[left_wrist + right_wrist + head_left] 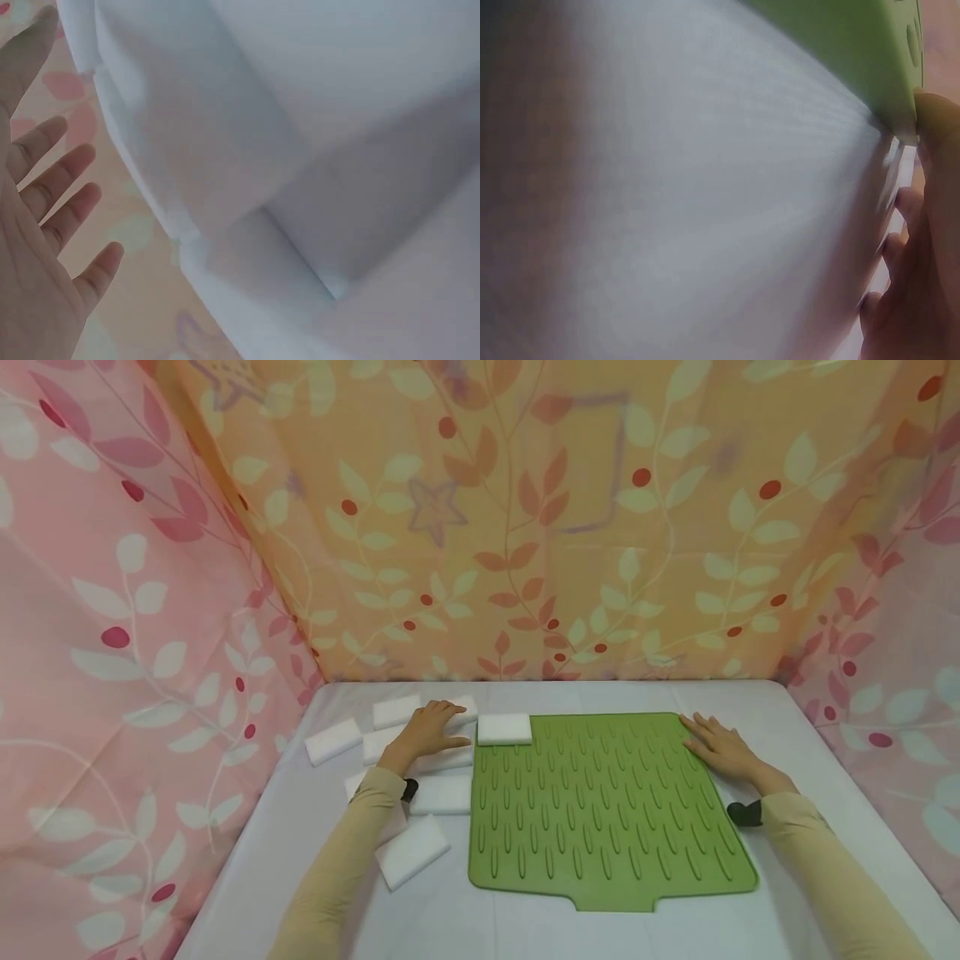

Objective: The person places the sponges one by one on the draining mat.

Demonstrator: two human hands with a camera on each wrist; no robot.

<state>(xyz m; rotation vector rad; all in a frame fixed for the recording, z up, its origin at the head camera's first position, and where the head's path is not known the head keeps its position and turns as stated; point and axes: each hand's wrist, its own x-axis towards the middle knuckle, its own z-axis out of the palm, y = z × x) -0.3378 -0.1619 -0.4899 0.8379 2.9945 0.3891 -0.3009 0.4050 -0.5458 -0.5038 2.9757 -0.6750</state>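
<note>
A green ribbed mat [600,810] lies flat on the table. On its far left corner sits a white sponge block [505,729]. My left hand [426,737] is just left of that corner, above several more white blocks, with its fingers apart and nothing in them. In the left wrist view the fingers [67,169] of this hand are spread. My right hand [722,750] rests at the mat's far right edge, fingers extended. In the right wrist view its thumb [937,112] touches the green edge, while the other fingers lie beside it on the white surface.
Loose white blocks lie left of the mat, among them one at the far left [333,742], one against the mat's left edge [441,795] and one nearer me [412,852]. Floral cloth walls [510,543] enclose the white table [750,702] at the back and sides.
</note>
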